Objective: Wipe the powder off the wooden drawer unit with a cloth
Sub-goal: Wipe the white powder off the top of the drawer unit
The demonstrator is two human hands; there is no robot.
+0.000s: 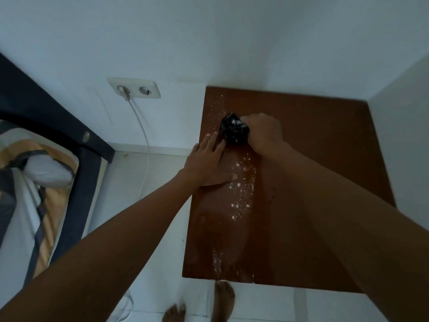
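Cloth (pixel 234 131): a dark, bunched wad pressed on the top of the wooden drawer unit (pixel 313 182), toward its far-left part, about 11 o'clock from the top's middle.
Right hand (pixel 263 132): closed over the cloth from its 3 o'clock side, fingers wrapped into the folds, knuckles up.
Left hand (pixel 209 162): open and flat, palm down on the left edge of the top, fingertips nearly touching the cloth at its 7 o'clock, thumb stretched toward the powder.
Powder (pixel 241 189): white specks in a loose band running from 12 o'clock near the cloth down to 6 o'clock at the near edge, thickest mid-way; the right half of the top looks clean.
How the cloth handles: judged soft, light and limp; it will crumple to any shape, so it is best gripped as a ball from above with the palm bearing down, which is how it is held.
How the unit handles: judged stiff and heavy enough to stay put; its smooth top should let the cloth slide easily.
Cloth's axis: no clear long axis while balled up; it points nowhere in particular.
Unit's axis: the top's longer side runs from 6 to 12 o'clock, its far edge against the wall (pixel 209 43).
Powder band's axis: parallel to that long side, so strokes along it look sensible.
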